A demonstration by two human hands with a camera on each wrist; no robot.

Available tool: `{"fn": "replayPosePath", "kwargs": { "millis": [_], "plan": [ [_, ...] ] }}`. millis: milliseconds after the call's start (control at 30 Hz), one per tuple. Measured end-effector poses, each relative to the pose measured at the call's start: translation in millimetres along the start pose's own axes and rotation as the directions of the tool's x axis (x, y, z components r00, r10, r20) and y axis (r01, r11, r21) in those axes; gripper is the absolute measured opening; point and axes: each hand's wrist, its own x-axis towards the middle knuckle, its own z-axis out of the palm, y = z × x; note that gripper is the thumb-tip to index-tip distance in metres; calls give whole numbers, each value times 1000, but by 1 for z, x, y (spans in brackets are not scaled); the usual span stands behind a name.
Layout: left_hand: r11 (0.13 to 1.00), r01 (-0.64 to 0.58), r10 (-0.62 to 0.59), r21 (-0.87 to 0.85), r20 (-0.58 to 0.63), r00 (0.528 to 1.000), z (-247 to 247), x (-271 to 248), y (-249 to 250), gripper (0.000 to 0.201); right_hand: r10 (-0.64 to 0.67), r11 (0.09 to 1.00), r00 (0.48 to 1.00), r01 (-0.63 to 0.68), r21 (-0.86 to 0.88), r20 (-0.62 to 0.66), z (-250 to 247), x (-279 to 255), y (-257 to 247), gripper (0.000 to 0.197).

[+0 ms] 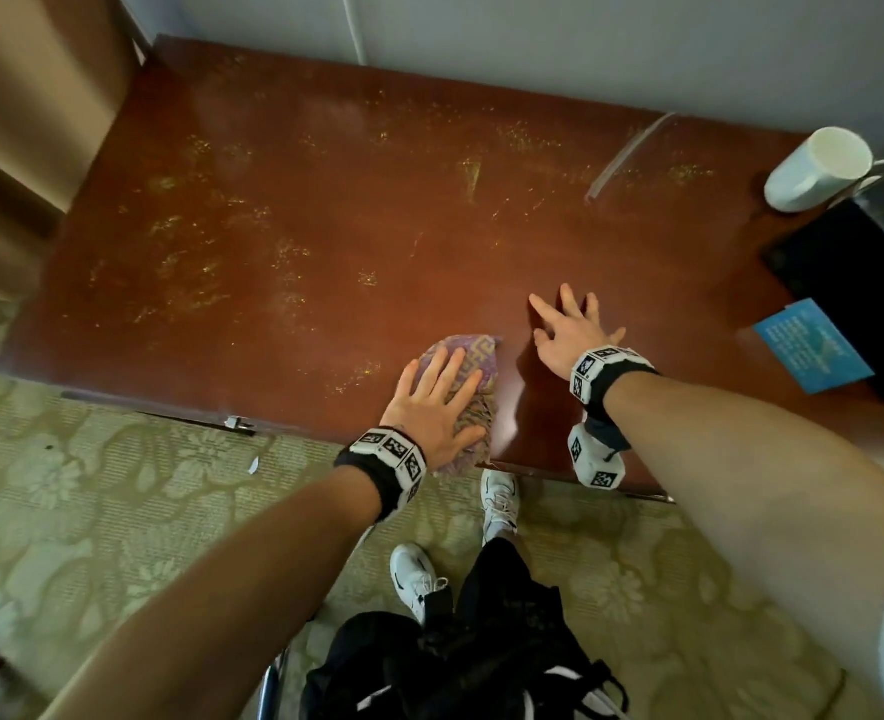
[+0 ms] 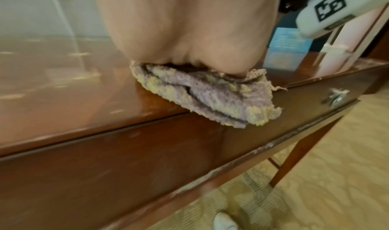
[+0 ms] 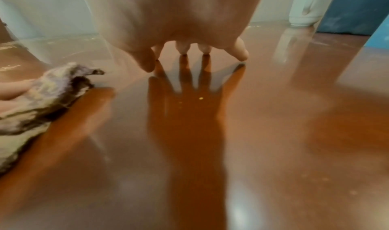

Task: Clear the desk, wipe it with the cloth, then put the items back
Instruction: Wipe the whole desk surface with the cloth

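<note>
Under left hand (image 1: 437, 402): cloth (image 1: 473, 350), mostly hidden.

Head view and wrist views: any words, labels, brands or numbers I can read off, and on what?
None can be read.
Blue card at the desk's right end: lines of pale print, too small and blurred.
Wrist bands of the left hand and right hand: black-and-white square code markers only, no letters.
White cup: no print visible.
Cloth: woven pattern, no text.
</note>
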Motion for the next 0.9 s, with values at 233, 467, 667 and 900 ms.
{"fn": "replayPosePath", "kwargs": {
  "millis": [233, 467, 667, 900],
  "plan": [
    [993, -115, 115, -4, -22, 993, -18, 44, 78, 75, 147, 986, 988, -142, 87, -49, -16, 0, 64, 57],
    [997, -71, 71, 7, -32, 997, -44, 92, 87, 77, 114, 991, 993, -112, 77, -19, -26, 12, 92, 60],
    [999, -12, 12, -42, 8, 1000, -58, 112, 67, 76, 144, 985, 989, -140, 102, -35, -20, 9, 80, 61],
    [983, 147, -147, -113, 9, 989, -42, 74, 7, 77, 82, 995, 997, -82, 52, -5, -6, 2, 43, 61]
  ]
}}
